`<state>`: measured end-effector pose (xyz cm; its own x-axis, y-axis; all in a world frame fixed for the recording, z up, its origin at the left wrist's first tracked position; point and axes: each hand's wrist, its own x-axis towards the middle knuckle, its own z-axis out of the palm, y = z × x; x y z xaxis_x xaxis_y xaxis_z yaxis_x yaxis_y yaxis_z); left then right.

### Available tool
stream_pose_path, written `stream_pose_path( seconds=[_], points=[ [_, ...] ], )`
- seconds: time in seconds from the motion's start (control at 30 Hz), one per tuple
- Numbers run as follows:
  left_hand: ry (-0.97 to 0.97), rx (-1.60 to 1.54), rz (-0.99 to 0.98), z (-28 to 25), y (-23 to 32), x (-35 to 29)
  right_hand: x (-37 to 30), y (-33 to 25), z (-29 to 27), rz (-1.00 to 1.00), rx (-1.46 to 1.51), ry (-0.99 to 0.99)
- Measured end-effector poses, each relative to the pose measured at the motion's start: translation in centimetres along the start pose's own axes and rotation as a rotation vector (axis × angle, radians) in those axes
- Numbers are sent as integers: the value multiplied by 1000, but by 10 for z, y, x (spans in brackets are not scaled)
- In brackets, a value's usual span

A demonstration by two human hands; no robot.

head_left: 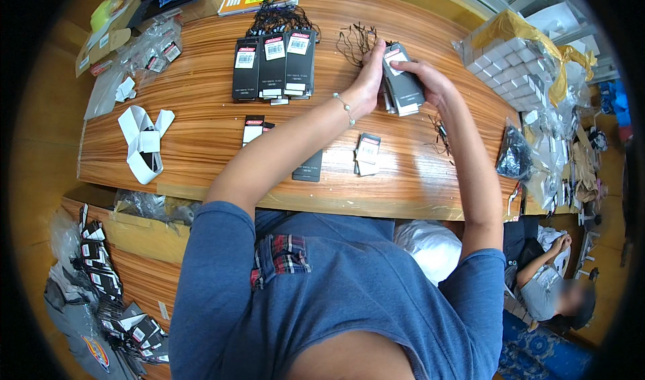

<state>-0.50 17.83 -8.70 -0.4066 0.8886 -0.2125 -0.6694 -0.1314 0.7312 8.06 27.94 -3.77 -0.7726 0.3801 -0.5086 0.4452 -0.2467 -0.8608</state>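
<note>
Between my two hands is a stack of black hang tags (404,88) with white labels, at the far right-centre of the wooden table. My left hand (368,77) presses flat against the stack's left side, its fingers together. From the right, my right hand (430,81) grips it, thumb over the top tag. Dark strings (356,44) trail from the tags beyond my left fingers. Further left lie neat piles of black hang tags (273,67), their black cords (279,18) bunched at the far end. Nearer me, a small pile of white label cards (368,153) sits between my forearms.
Partly under my left forearm lie more black tags (307,167). A white label strip (142,145) curls at the left. Stacked small white boxes in plastic (504,61) and a bag of black cords (514,153) line the right side. A co-worker (547,289) sits at lower right.
</note>
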Motion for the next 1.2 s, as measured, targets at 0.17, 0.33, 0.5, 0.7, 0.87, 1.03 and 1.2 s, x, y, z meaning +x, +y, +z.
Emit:
stream_pose_path(
  seconds=[0.17,0.33,0.5,0.7,0.87,1.03,1.2],
  points=[
    [-45,-57,-237,-9,28,22,-15,-36,-5,-212,-626,13],
    [-55,21,-60,-16,27,58,-22,-39,3,-470,-1313,163],
    [-7,-431,79,-14,10,68,-30,-31,8,-350,-1384,288],
    [266,-94,325,-21,22,55,-17,22,-9,-445,-1240,367],
    [478,518,409,-24,19,34,-13,42,-2,-534,-1272,399],
    [253,1121,814,-19,1,19,-12,45,3,-436,-1306,446],
    [26,1056,526,-13,-24,25,-20,34,9,-325,-1339,425]
  ],
)
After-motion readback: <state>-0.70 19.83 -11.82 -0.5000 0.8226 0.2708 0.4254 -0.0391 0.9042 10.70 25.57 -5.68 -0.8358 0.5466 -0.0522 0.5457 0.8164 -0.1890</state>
